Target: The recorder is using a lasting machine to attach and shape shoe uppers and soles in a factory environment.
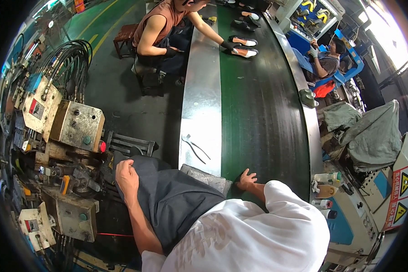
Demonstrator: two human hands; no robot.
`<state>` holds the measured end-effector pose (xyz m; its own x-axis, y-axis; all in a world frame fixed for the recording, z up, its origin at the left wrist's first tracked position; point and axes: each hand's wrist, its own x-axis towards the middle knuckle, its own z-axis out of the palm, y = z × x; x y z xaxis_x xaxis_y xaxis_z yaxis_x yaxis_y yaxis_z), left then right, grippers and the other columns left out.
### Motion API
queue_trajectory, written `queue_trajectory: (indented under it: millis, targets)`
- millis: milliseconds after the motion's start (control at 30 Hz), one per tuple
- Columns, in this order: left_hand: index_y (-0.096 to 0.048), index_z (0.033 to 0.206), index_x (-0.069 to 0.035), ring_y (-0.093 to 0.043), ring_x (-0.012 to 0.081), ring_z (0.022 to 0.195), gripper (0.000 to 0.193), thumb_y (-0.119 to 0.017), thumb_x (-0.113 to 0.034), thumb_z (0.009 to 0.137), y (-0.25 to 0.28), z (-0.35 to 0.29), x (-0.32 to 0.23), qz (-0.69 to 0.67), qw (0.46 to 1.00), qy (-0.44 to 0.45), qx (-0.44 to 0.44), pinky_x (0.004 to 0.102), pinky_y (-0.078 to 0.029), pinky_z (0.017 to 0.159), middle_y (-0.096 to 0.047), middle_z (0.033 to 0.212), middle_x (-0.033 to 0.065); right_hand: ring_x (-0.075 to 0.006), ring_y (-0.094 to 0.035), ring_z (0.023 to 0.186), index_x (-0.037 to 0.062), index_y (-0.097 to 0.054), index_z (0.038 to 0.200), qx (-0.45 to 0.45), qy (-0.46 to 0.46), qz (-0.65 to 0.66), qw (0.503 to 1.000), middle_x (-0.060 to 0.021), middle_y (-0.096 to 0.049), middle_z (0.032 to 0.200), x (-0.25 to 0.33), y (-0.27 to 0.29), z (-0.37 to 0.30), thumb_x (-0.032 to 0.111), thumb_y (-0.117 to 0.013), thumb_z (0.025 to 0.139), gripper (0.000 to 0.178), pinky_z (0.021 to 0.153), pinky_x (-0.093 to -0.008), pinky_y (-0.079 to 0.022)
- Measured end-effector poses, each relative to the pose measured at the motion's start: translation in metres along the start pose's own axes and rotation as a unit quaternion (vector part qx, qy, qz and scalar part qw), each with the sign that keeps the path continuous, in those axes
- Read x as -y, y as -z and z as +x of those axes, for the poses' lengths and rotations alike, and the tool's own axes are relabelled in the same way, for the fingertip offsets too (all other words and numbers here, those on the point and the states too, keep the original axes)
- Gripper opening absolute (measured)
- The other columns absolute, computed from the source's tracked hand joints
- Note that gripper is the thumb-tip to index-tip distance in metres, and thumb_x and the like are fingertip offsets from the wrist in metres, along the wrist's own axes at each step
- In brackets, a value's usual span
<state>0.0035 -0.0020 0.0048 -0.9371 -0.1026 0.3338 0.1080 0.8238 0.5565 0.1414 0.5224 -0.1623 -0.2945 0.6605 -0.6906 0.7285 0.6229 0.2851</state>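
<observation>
While the right hand (247, 179) spreads its fingers over the conveyor belt (272, 127), the left hand (128, 177) curls its fingers at the dark apron (167, 186); whether they grip cannot be told. Pliers (190, 141) lie forward-left of the right fingers, on a metal ledge (201, 95).

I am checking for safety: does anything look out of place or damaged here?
Mildly, yes: the pliers lie askew on the ledge beside the belt, held by no hand. The upper control box at left looks stained and worn. I see no spill.
</observation>
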Motion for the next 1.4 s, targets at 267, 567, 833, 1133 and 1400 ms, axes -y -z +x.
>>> queue_trajectory:
  millis: [267,567,833,1133,1400]
  targets:
    - [-0.069,0.105,-0.001,-0.068,0.0367,0.102,0.015,-0.06,0.006,0.094,0.0,0.0,0.0,-0.008,1.0,0.006,0.01,0.0471,-0.055,0.09,-0.071,0.104,0.0146,-0.0623,-0.023,0.159,0.0145,0.007,0.176,-0.012,-0.011,-0.022,1.0,-0.0404,-0.004,0.176,-0.002,-0.008,0.006,0.05,-0.091,0.087,0.137,0.127,-0.0668,-0.032]
    - [-0.069,0.104,0.0,-0.069,0.0362,0.1,0.017,-0.061,0.009,0.091,0.001,0.0,-0.004,-0.003,1.0,0.002,-0.002,0.0468,-0.055,0.089,-0.073,0.103,0.0138,-0.0628,-0.023,0.158,0.0145,0.006,0.176,-0.009,0.006,0.001,1.0,-0.0414,-0.004,0.176,-0.006,-0.004,-0.002,0.05,-0.091,0.087,0.136,0.127,-0.0674,-0.033]
    - [-0.069,0.105,-0.002,-0.067,0.0389,0.103,0.02,-0.06,0.008,0.089,-0.011,-0.004,0.006,-0.03,1.0,-0.003,-0.008,0.05,-0.054,0.091,-0.072,0.104,0.0154,-0.0622,-0.025,0.158,0.0226,-0.011,0.177,-0.132,-0.104,0.052,0.984,-0.031,-0.014,0.178,-0.067,-0.045,0.093,0.049,-0.083,0.094,0.113,0.121,-0.0794,-0.03]
    - [-0.069,0.105,0.0,-0.067,0.0372,0.102,0.019,-0.059,0.008,0.091,-0.001,-0.004,0.005,-0.014,1.0,0.004,0.006,0.0486,-0.055,0.09,-0.071,0.103,0.0147,-0.0691,-0.022,0.156,0.0096,0.005,0.176,-0.154,-0.096,0.106,0.978,-0.0441,-0.006,0.174,-0.012,-0.12,0.124,0.051,-0.086,0.091,0.131,0.126,-0.0713,-0.029]
    - [-0.069,0.105,-0.001,-0.067,0.0367,0.101,0.019,-0.059,0.009,0.092,-0.003,-0.003,0.007,-0.009,1.0,-0.021,0.005,0.0482,-0.055,0.089,-0.071,0.102,0.0142,-0.0597,-0.064,0.118,0.0193,-0.075,0.138,-0.557,-0.172,0.041,0.812,-0.0205,-0.074,0.134,0.006,-0.154,0.124,0.072,-0.065,0.093,0.07,0.104,-0.0811,-0.042]
